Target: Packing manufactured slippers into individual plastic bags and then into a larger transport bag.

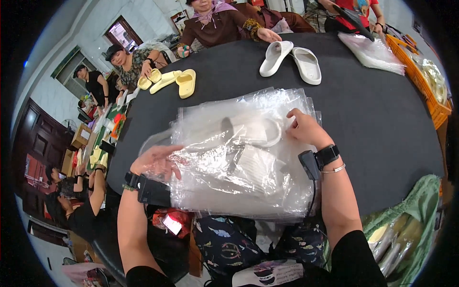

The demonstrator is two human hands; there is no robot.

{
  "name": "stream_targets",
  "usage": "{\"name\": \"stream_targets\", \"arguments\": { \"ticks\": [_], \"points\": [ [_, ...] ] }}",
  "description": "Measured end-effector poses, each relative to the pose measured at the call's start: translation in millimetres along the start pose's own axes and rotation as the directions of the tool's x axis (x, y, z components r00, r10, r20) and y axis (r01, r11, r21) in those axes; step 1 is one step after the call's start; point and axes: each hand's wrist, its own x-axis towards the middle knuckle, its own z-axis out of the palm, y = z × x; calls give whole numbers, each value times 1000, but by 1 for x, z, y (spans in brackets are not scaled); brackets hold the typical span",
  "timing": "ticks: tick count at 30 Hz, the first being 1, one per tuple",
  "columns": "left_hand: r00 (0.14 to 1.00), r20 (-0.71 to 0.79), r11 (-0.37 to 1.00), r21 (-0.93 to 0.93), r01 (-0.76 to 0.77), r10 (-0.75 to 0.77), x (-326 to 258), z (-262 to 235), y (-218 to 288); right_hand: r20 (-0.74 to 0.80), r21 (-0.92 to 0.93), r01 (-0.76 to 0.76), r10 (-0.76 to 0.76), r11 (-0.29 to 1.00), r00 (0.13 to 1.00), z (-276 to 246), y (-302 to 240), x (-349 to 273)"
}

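A stack of clear plastic bags (205,191) lies at the table's near edge, with a pair of white slippers (260,167) showing through the shiny film on top. At the bags' left edge, my left hand (160,161) has its fingers stretched out, partly veiled by film. My right hand (308,129) is at the upper right of the stack, next to one slipper; its thumb and fingers are curled together on the bag's edge. Glare hides some of the film's folds.
Across the black table (373,129) are two white slippers (306,64) and several yellow slippers (185,83) near co-workers' hands. More plastic bags (373,52) lie at the far right beside an orange crate (437,110). A green cloth-lined container (406,229) holds bagged items at the near right.
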Motion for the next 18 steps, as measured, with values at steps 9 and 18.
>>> {"name": "stream_targets", "arguments": {
  "ticks": [9, 18],
  "points": [
    [998, -26, 932, 358, 56, -50, 29, 8, 11, -79, 11, 22, -21, 1000, 997, 3, -1, 7],
    [887, 421, 47, 898, -437, 188, 67, 49, 13, 64, 193, -11, -1, 981, 998, 11, -13, 1]
  ]
}}
